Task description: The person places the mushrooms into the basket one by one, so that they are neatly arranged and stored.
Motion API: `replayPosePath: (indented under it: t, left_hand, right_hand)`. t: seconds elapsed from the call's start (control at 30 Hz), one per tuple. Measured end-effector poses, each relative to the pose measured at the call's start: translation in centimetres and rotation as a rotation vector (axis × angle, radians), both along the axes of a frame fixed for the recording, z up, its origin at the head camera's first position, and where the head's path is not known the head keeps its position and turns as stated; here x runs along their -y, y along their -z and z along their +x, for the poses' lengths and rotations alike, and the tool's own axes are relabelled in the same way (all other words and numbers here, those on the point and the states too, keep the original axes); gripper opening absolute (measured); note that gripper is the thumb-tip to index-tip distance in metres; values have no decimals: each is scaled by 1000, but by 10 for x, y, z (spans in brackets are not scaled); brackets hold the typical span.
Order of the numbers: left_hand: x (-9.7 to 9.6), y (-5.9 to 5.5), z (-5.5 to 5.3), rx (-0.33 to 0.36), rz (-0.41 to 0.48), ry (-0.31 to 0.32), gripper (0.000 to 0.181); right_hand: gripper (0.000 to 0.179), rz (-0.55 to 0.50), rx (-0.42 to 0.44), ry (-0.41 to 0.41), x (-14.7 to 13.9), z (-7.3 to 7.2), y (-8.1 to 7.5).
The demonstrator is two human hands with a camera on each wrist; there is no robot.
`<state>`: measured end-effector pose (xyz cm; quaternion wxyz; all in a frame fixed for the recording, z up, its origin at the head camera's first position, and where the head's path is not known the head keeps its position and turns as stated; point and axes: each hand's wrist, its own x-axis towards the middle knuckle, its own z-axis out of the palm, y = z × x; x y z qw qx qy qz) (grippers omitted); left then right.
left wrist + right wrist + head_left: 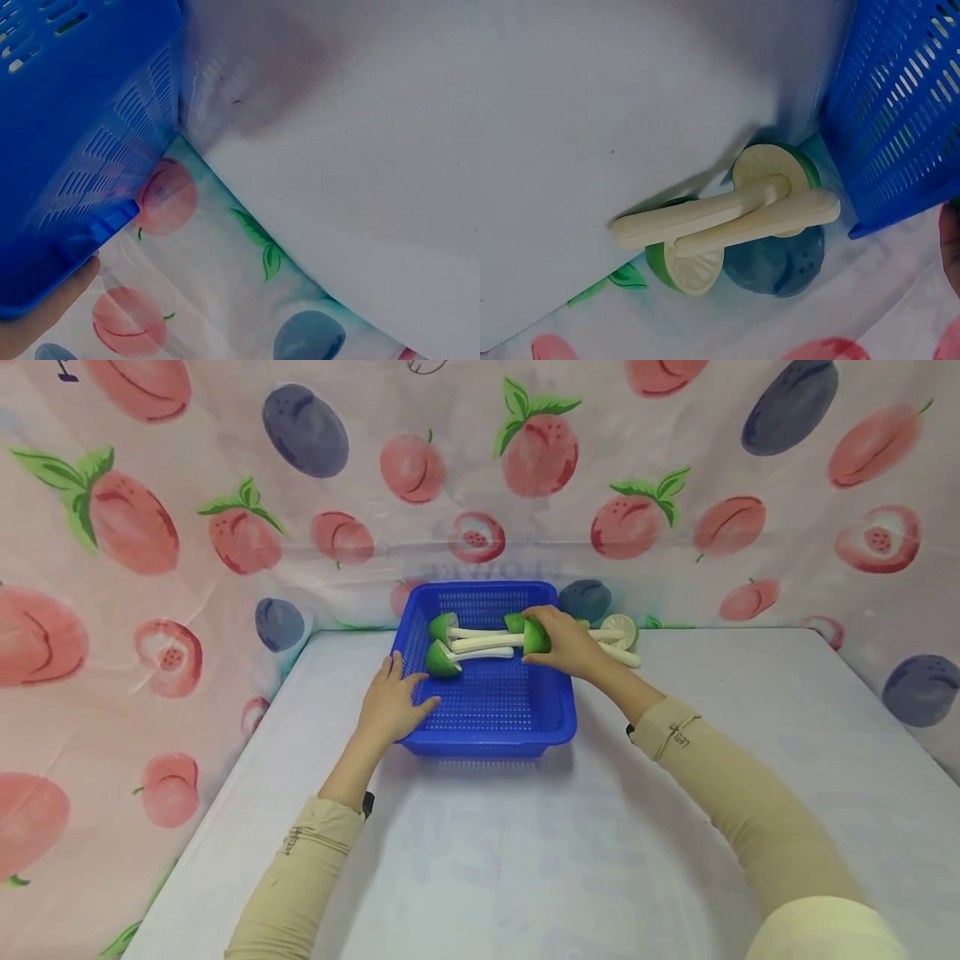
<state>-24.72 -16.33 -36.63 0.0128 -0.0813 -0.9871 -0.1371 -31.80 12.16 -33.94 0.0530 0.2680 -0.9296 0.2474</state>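
Observation:
A blue plastic basket (pixel 487 737) stands on the white table, with several toy mushrooms inside, each with a green cap and a pale stem. One green-capped toy mushroom (pixel 442 660) lies toward the basket's left side. My right hand (pixel 566 643), above the right rim, pinches another toy mushroom (pixel 536 637) by its green cap; its stem points left. My left hand (pixel 390 703) holds the basket's left rim, and one of its fingers (pixel 64 304) shows outside that rim in the left wrist view. The right hand is mostly out of the right wrist view.
Outside the basket on the right, two more toy mushrooms (pixel 697 217) lie crossed near the table's back edge. A fruit-printed cloth (pixel 480 468) hangs behind and at the sides of the white table (pixel 480 860).

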Motion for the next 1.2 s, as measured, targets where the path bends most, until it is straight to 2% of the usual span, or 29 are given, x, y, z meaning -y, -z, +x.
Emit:
replayPosePath:
  t: [0.5,0.77,1.0,1.2]
  left_hand:
    - [-8,0,0,-16,-9,13,55]
    - [-9,-1,-2,-9,-3,10,55]
    - [-8,-1,-2,-4,-11,9,56]
    - [-1,-2,0,0,5,-15,57]
  right_hand:
    - [68,324,-42,29,18,-16,9]
    - [66,371,-39,45,20,-27,17]
    - [67,450,25,51,23,-36,22]
    - [71,414,34,18,31,-39,23]
